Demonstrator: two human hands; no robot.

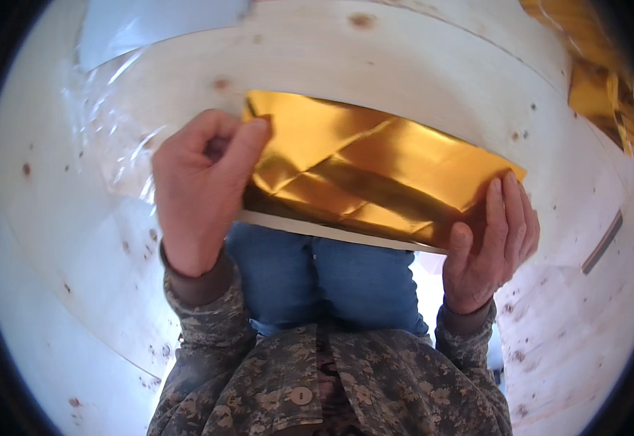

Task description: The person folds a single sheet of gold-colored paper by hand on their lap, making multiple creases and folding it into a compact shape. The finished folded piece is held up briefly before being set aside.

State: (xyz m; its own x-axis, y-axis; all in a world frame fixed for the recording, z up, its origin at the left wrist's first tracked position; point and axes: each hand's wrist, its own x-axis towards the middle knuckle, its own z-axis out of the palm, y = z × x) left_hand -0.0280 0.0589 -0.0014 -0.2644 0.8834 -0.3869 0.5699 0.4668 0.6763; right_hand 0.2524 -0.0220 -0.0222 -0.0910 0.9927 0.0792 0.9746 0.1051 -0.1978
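A shiny gold foil sheet (pixel 375 174), creased with crossing fold lines, stretches between my two hands at the near edge of the wooden table. My left hand (pixel 204 178) pinches its left end between thumb and curled fingers. At the other end, my right hand (pixel 495 243) has its fingers on top near the far right corner and its thumb on the near side. The sheet slants, its right end lower in the picture. Its underside is hidden, and so are parts of both ends under my fingers.
Clear crinkled plastic film (pixel 117 131) lies on the pale knotty wooden table (pixel 317 43) to the left. At the back left is a bluish-white sheet (pixel 161 29). More gold foil (pixel 597 94) sits at the far right, above a thin dark strip (pixel 603 242).
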